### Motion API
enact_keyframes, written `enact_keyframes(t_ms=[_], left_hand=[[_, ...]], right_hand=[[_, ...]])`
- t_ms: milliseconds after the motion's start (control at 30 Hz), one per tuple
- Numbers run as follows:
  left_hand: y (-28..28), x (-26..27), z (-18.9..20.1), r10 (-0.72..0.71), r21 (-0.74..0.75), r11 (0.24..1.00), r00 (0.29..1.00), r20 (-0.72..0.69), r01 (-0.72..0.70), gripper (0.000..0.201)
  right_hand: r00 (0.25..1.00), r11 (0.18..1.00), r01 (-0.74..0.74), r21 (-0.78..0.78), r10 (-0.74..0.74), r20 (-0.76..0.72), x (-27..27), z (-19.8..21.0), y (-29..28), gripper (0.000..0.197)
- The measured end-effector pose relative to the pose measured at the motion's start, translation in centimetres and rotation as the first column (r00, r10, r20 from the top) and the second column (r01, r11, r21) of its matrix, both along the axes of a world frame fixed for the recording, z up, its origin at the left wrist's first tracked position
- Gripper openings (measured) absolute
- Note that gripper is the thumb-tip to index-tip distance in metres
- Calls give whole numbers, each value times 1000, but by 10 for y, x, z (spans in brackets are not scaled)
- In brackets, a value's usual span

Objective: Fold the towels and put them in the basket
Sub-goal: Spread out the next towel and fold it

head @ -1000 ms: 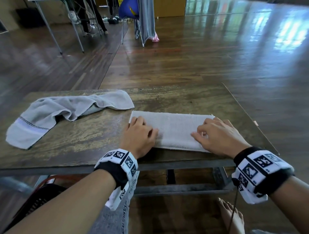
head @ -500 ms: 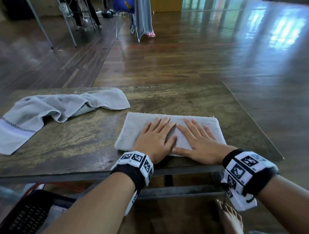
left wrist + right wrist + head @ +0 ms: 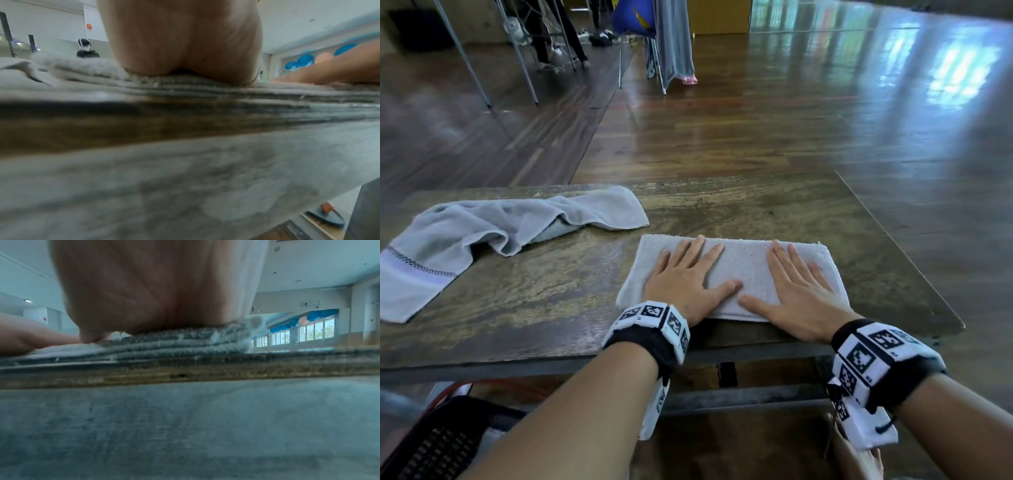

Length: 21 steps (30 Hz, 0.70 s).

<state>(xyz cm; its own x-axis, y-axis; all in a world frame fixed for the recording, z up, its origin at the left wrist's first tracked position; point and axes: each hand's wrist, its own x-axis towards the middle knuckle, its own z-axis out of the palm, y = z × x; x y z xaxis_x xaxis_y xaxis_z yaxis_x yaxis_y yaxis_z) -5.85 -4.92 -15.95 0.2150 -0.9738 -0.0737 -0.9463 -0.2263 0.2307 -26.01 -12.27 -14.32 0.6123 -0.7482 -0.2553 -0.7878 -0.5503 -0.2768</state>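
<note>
A folded light grey towel (image 3: 743, 263) lies on the wooden table (image 3: 722, 209) near its front right edge. My left hand (image 3: 688, 270) presses flat on the towel's left half, fingers straight and spread. On the right half my right hand (image 3: 794, 277) lies flat the same way. Both wrist views show a palm heel on the stacked layers of the folded towel (image 3: 185, 87) (image 3: 164, 344). A second grey towel (image 3: 493, 233) with a striped end lies crumpled at the table's left. The black basket (image 3: 438, 442) stands on the floor at the lower left, partly hidden by my left forearm.
Beyond the table lies open wooden floor. Chairs, metal stands and a hanging grey cloth (image 3: 674, 41) are far back. A bare foot (image 3: 859, 459) shows under the table at the lower right. A person (image 3: 86, 48) stands far off in the left wrist view.
My hands went from curled at the towel's ends to flat on it. Since half a second ago they have slid apart across the towel.
</note>
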Motion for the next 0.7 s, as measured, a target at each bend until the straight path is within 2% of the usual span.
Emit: enact_keyframes(t_ms=[133, 300, 567, 700], left_hand=[[9, 19, 1, 28, 39, 999, 1000, 0, -28, 94], [13, 28, 0, 35, 39, 999, 999, -12, -35, 99], [17, 39, 3, 44, 71, 997, 996, -82, -38, 111], [19, 38, 5, 59, 87, 995, 995, -86, -51, 115]], right_hand=[[998, 998, 66, 0, -66, 23, -4, 2, 0, 133], [995, 995, 99, -14, -99, 14, -12, 5, -2, 144], [986, 992, 127, -14, -128, -110, -25, 14, -8, 140], [981, 988, 153, 0, -152, -121, -33, 15, -8, 141]])
